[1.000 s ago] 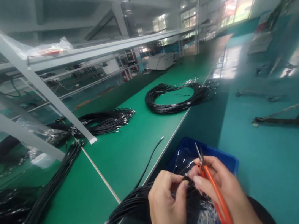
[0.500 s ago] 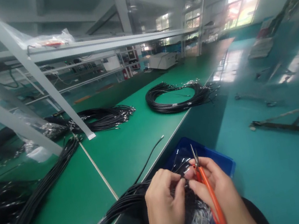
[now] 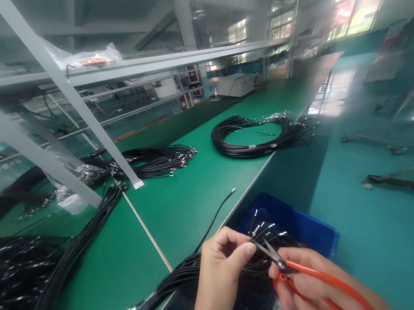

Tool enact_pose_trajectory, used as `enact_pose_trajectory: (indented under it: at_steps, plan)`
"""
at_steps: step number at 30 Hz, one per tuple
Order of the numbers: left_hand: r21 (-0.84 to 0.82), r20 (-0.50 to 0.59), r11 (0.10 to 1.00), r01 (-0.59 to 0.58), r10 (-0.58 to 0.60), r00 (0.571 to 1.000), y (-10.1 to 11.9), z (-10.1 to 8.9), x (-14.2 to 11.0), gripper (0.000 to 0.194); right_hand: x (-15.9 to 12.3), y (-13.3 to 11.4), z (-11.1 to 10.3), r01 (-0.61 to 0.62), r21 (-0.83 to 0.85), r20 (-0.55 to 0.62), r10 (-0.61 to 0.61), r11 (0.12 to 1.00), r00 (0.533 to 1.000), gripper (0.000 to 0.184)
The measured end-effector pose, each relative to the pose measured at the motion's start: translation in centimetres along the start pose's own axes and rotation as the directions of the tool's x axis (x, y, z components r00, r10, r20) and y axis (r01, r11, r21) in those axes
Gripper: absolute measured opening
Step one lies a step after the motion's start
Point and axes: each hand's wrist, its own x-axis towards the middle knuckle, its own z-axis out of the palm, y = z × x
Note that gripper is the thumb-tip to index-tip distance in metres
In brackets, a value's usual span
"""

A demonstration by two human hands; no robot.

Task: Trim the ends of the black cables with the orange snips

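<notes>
Your scissors have metal blades and smooth handles, which look like plastic; your cables look glossy, the bin smooth plastic, the bench slightly shiny.

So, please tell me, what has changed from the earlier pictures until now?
The right hand drew back from the left hand, and its scissors tilted from nearly upright to pointing up and left, tips now close to the left fingers. Unchanged: the left hand stays pinched, and the coiled cables lie on the green table.
</notes>
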Motion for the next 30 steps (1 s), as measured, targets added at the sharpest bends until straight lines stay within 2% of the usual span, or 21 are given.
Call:
enact_pose_trajectory:
  at_steps: [6,11,20,24,28,30]
  plan:
    - [-0.032,0.017,0.999,0.007,-0.007,1.0,0.0,-0.2,0.1,0.015,0.7,1.7,-1.5,0.12,-0.111,0.042,-0.116,0.986,0.992,0.032]
    - [-0.033,0.044,0.999,0.001,0.0,0.999,-0.4,-0.2,0.2,0.016,0.9,1.7,-1.5,0.151,-0.116,0.073,-0.143,0.982,0.987,0.038]
    - [0.063,0.057,0.995,-0.08,0.076,0.995,-1.0,-0.3,0.2,0.016,1.3,1.7,-1.3,0.131,-0.116,0.071,-0.123,0.985,0.99,0.023]
    - [0.062,0.064,0.994,-0.093,0.089,0.994,-1.0,-0.5,0.2,0.016,1.4,1.3,-0.9,0.086,-0.113,0.084,-0.076,0.99,0.994,0.023]
    - [0.044,0.071,0.996,-0.075,0.071,0.995,-1.0,-0.6,0.2,0.016,1.5,0.9,-0.7,0.09,-0.084,0.06,-0.085,0.992,0.995,0.027]
    - [0.031,0.073,0.997,-0.066,0.064,0.995,-1.0,-0.5,0.1,0.016,1.8,0.8,-0.8,0.069,-0.121,0.051,-0.063,0.99,0.997,0.029]
